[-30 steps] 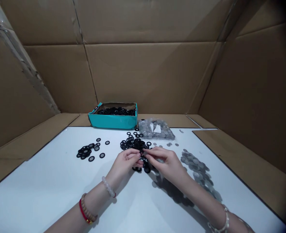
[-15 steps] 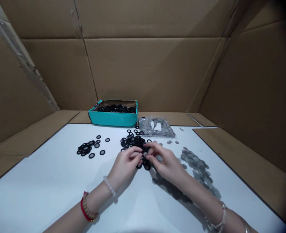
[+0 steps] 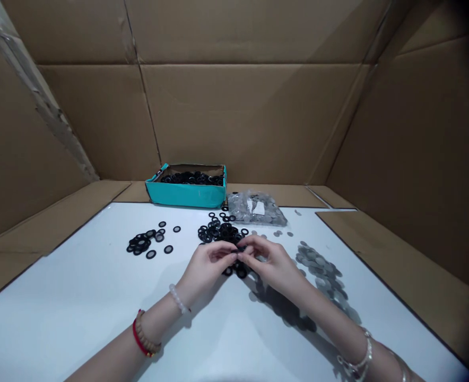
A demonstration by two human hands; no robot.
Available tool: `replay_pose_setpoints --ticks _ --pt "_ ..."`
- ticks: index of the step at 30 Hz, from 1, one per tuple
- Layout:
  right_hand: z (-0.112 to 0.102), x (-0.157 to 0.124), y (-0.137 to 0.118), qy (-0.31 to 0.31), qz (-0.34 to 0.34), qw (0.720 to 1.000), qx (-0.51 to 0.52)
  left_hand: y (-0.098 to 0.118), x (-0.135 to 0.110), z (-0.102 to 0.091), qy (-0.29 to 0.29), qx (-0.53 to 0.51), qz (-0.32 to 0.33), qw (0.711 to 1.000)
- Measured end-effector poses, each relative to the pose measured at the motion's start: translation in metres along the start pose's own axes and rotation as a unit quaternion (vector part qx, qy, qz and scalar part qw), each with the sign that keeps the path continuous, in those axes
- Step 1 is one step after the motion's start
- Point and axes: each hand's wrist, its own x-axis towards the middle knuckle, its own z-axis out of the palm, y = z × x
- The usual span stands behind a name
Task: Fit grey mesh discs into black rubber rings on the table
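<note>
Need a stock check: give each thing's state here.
Teal box: open, holding black rings.
Clear plastic bag: full of grey discs.
Black rings: loose heap by the hands.
Grey discs: scattered right of the hands.
Left hand: fingertips at the heap.
Right hand: fingertips at the heap.

Hands: 2, a left hand (image 3: pixel 206 268) and a right hand (image 3: pixel 272 260), their fingers (image 3: pixel 238 253) meeting. Black rings: 2 heaps, one (image 3: pixel 220 233) just beyond the fingers, one (image 3: pixel 141 243) well left; too many to count. Beyond the fingers: 1 teal cardboard box (image 3: pixel 187 195), 1 clear plastic bag (image 3: pixel 256 209). Right of the fingers: 1 spread of grey metal discs (image 3: pixel 318 268), count unclear.
</note>
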Motion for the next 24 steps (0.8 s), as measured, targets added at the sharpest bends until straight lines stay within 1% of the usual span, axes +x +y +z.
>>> replay_pose_setpoints --ticks 2,3,7,9,10,12,14,16,19,22,24 --pt "-0.0004 0.0007 0.0003 -0.006 0.005 1.000 0.007 -0.0012 0.0013 -0.0012 0.001 -0.031 -0.014 0.999" --pt "-0.0002 0.0010 0.0003 -0.007 0.008 1.000 0.012 -0.0021 0.0014 -0.0016 0.006 -0.032 -0.008 0.999" --pt "0.0032 0.0013 -0.0011 0.004 0.009 0.999 0.032 -0.0038 -0.0024 -0.0011 0.026 0.059 0.072 0.995" --pt "0.0047 0.0012 -0.0029 0.012 0.017 0.999 0.047 -0.0029 -0.0044 0.0005 0.026 0.088 0.091 0.992" --pt "0.0051 0.0012 -0.0040 0.016 0.024 0.998 0.057 -0.0020 -0.0049 0.0014 0.021 0.080 0.085 0.993" --pt "0.0048 0.0013 -0.0063 0.013 0.039 0.996 0.084 0.0000 -0.0043 0.0026 0.008 0.027 0.046 0.999" --pt "0.0037 0.0017 -0.0079 0.001 0.051 0.993 0.110 0.0019 -0.0026 0.0028 -0.008 -0.037 -0.004 0.999" --pt "0.0026 0.0022 -0.0083 -0.017 0.060 0.990 0.126 0.0028 -0.0008 0.0018 -0.018 -0.071 -0.036 0.997" --pt "0.0024 0.0031 -0.0068 -0.026 0.070 0.989 0.127 0.0024 0.0004 -0.0008 -0.014 -0.058 -0.037 0.998" --pt "0.0039 0.0032 -0.0051 -0.016 0.071 0.991 0.112 0.0020 0.0004 -0.0026 0.001 -0.026 -0.020 0.999" --pt "0.0051 0.0023 -0.0048 -0.006 0.058 0.993 0.101 0.0031 0.0002 -0.0028 0.006 -0.021 -0.020 1.000"
